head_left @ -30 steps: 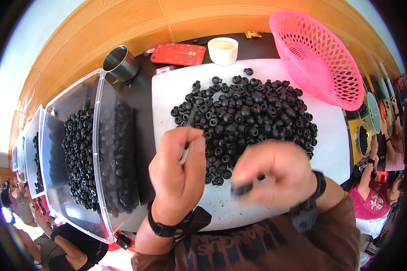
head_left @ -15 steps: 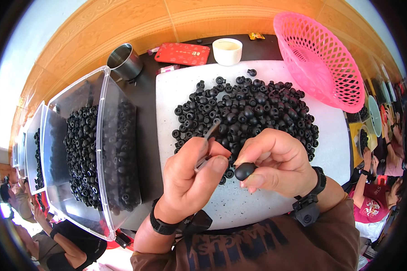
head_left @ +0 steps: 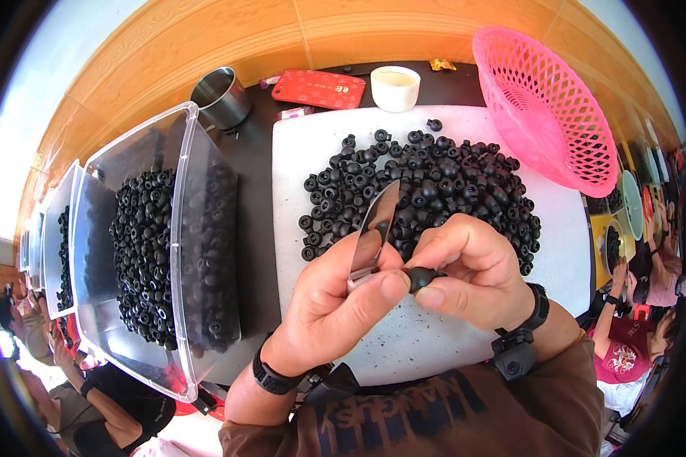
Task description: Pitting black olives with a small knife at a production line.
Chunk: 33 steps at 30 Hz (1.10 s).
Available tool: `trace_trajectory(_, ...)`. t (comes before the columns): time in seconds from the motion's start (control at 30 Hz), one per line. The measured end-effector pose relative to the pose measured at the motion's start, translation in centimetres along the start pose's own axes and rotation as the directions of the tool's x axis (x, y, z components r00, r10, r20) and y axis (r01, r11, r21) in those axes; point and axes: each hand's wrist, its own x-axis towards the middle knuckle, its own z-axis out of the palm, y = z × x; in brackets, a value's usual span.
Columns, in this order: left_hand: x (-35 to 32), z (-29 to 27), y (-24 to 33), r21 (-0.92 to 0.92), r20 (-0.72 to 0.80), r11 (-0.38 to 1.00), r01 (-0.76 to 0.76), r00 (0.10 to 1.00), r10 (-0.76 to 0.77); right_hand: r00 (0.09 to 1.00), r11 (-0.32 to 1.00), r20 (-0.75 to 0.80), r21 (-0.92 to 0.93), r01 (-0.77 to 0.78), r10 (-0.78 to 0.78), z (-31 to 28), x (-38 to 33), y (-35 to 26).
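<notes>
In my left hand (head_left: 351, 301) is a small knife (head_left: 379, 217), its broad shiny blade pointing up and away over the pile. The fingers wrap its handle, which is mostly hidden. My right hand (head_left: 476, 274) pinches a round black piece (head_left: 424, 279) with a small nub between thumb and fingertips. The left fingertips meet this piece at its left side. Just beyond both hands, a heap of similar black knobbed pieces (head_left: 434, 179) is spread over a white board (head_left: 564, 251). Dark crumbs lie on the board below the hands.
To the left stands a clear plastic bin (head_left: 181, 251) holding many black ring-like pieces. Along the back are a metal cup (head_left: 225, 103), a red phone-like case (head_left: 318, 89) and a white cup (head_left: 395, 90). A pink lattice basket (head_left: 545, 114) leans at right. Other people work at both sides.
The knife blade has swung up into clear view. My left hand has moved right against the black piece, which is now turned between my right fingers.
</notes>
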Motion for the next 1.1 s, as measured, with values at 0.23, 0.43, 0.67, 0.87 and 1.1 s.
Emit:
trace_trajectory(0.23,0.0,-0.1,-0.2,-0.107,0.004,0.994,-0.016,1.000,0.017,0.999,0.995,0.039,-0.095,0.031,-0.027,-0.1,0.3,-0.1)
trace_trajectory(0.43,0.2,-0.6,-0.3,-0.160,-0.008,0.986,0.050,0.999,-0.052,1.000,0.998,0.001,-0.058,-0.010,0.010,0.4,0.6,-0.1)
trace_trajectory(0.67,2.2,-1.4,-2.3,-0.441,-0.170,0.889,0.121,0.962,-0.214,0.979,0.983,-0.083,0.012,-0.183,0.184,4.1,3.7,-3.1)
trace_trajectory(0.87,2.6,-3.6,-3.3,-0.376,-0.263,0.923,0.083,0.946,-0.192,0.978,0.985,0.180,-0.111,0.129,-0.108,13.1,10.3,-2.5)
trace_trajectory(1.1,3.1,-6.5,-5.1,-0.321,-0.260,0.922,0.215,0.916,-0.305,0.914,0.755,0.296,-0.521,0.399,-0.278,13.5,10.1,-2.1)
